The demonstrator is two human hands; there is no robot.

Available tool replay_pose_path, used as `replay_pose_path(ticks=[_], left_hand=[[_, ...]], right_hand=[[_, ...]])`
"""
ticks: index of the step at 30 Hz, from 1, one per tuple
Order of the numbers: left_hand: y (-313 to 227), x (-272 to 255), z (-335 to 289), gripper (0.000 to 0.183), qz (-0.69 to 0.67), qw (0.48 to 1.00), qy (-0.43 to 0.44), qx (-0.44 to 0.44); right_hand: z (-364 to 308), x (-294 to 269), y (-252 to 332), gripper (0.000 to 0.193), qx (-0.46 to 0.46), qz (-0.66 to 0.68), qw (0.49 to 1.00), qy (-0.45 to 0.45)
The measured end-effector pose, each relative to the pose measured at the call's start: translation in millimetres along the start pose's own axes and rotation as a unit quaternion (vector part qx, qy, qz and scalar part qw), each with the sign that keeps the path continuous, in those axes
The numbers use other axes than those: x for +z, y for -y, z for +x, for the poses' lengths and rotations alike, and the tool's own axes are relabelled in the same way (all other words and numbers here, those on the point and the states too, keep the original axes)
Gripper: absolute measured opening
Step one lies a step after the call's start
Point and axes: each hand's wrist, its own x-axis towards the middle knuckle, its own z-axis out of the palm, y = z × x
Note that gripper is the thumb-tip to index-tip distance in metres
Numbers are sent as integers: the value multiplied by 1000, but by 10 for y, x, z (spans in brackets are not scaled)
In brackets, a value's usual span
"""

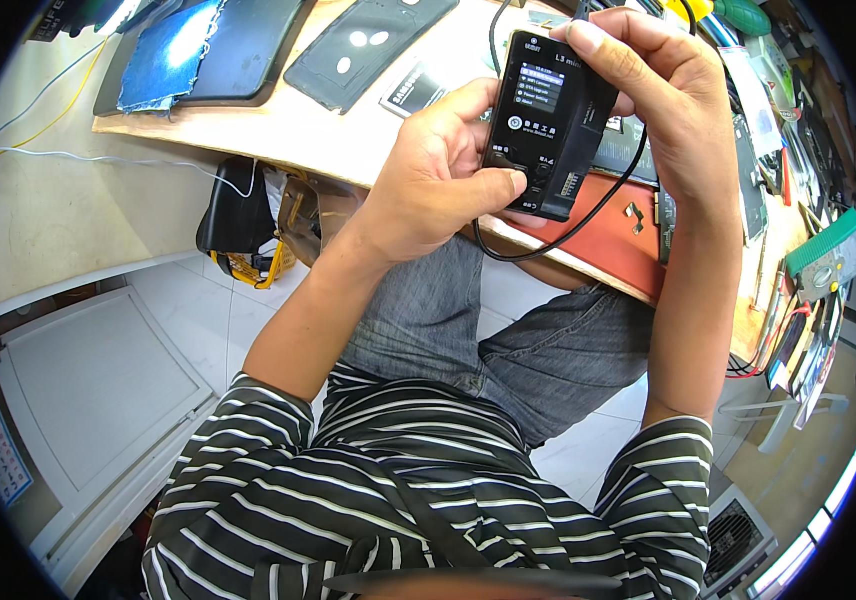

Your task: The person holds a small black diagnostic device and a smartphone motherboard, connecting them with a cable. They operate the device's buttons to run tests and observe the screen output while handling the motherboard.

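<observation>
Left hand (pixel 416 185) and right hand (pixel 683 115) grip a flat black oblong device (pixel 538 138); right fingers (pixel 610 52) hide its top corner.

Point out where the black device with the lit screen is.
The black device is near the top of the head view, right of centre, held by left hand and right hand, near the reddish mat.

The rectangular handheld device (pixel 560 125) is black with white markings; the thin looping cable (pixel 520 258), plain black. The flat sheet-like mat (pixel 603 235) is orange-red, the broad worktop (pixel 218 133) pale cream. White stripes cross the black fabric shirt (pixel 348 490); the denim trousers (pixel 563 365) are mottled grey, the ragged-edged cloth (pixel 156 72) bright blue.
</observation>
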Motion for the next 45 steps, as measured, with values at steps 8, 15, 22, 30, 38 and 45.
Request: replay_pose_path(ticks=[8, 15, 22, 30, 38, 45], left_hand=[[-11, -25, 11, 63, 6, 1000, 13, -18], [0, -34, 10, 67, 9, 1000, 15, -11], [-33, -14, 3, 62, -10, 999, 13, -43], [-46, 5, -10, 55, -15, 999, 13, -36], [-26, -3, -5, 66, -2, 1000, 6, -31], [-19, -15, 1, 66, -11, 1000, 11, -25]], right_hand=[[-9, -16, 54, 18, 23, -45, 999, -9], [-10, 4, 66, 18, 28, -63, 997, -18], [-11, 24, 63, 18, 24, -59, 997, -30], [-7, 51, 88, 18, 12, -50, 998, -20], [-43, 38, 136, 17, 13, -55, 998, -13], [-18, 38, 50, 18, 8, -57, 998, -26]])
